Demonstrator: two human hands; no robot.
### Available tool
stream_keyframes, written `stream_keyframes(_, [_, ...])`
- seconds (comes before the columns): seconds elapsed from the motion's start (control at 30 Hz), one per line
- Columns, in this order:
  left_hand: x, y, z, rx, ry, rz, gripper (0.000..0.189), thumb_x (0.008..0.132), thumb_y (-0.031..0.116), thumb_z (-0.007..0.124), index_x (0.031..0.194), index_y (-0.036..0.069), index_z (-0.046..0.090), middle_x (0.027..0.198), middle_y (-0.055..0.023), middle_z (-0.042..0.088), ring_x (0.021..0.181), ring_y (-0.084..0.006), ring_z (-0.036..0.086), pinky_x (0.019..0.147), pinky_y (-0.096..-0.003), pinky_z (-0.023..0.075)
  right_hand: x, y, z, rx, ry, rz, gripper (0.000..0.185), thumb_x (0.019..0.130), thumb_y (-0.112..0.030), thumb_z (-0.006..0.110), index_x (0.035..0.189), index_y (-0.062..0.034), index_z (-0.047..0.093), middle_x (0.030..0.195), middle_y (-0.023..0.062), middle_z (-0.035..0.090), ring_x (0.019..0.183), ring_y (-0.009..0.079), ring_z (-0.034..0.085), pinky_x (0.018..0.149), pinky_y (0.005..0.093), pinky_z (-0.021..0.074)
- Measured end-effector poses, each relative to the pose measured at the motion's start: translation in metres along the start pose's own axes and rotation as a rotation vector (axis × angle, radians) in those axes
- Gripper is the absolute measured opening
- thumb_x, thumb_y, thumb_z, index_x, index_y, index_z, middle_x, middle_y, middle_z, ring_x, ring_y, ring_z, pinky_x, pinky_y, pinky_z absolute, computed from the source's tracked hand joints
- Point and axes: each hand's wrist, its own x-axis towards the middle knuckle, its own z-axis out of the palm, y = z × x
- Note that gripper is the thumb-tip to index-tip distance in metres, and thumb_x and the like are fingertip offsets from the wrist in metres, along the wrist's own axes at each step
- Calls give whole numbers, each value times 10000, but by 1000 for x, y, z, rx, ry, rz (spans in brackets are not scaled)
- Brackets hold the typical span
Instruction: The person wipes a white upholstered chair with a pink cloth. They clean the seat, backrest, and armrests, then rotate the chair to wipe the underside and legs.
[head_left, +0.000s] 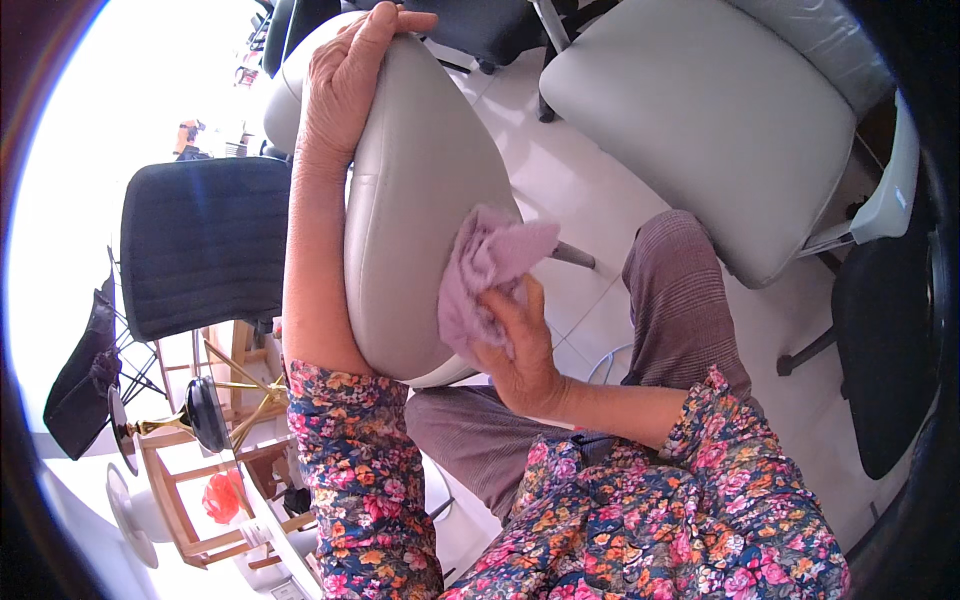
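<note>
A chair with smooth light grey upholstery (420, 150) stands close in front of me, tilted in the view. My left hand (352, 75) rests over its upper edge, fingers spread across the rim, and the forearm lies along its left side. In my right hand (517, 345) is a crumpled pinkish-purple cloth (480, 277), pressed against the lower right part of the grey upholstery. One loose end of the cloth sticks out past the chair's edge. The fingertips of my right hand are partly hidden in the folds.
Another grey chair seat (705, 127) is at the upper right, with a black chair (892, 330) below it. A black ribbed chair back (206, 247) stands at left. Lower left are wooden frames (180, 517), a red plastic bag (223, 496) and a gold-legged stool.
</note>
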Motion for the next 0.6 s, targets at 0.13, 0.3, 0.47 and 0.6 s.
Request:
stream_keyframes(0.13, [2, 1, 4, -29, -9, -29, 562, 1101, 517, 398, 1189, 126, 792, 1228, -117, 731, 1231, -193, 635, 1082, -344, 470, 44, -3, -11, -2, 166, 21, 452, 1008, -238, 624, 1405, -28, 570, 1467, 293, 410, 1278, 435, 536, 1082, 450, 445])
stream_keyframes(0.3, [-2, 8, 1, 64, -1, 38, 546, 1111, 488, 391, 1198, 121, 786, 1210, -109, 739, 1250, -185, 630, 1081, -339, 470, 111, 12, -24, 16, 248, 154, 482, 1023, -331, 621, 1343, 28, 600, 1289, 252, 599, 1170, 356, 635, 985, 417, 500])
stream_keyframes(0.47, [-3, -9, -8, 233, -75, 377, 505, 1124, 431, 392, 1196, 120, 783, 1197, -100, 745, 1218, -183, 652, 1074, -316, 480, 179, 51, -36, 3, 175, 359, 611, 1021, -489, 566, 1364, 14, 613, 1228, 281, 669, 1145, 360, 666, 972, 434, 505])
stream_keyframes(0.6, [3, 0, -2, 115, -32, 173, 432, 1131, 369, 402, 1234, 148, 758, 1190, -106, 749, 1177, -202, 684, 1049, -332, 523, 218, 95, -41, 63, 122, 476, 667, 1002, -544, 569, 1377, 6, 614, 1264, 280, 678, 1129, 386, 680, 979, 429, 505])
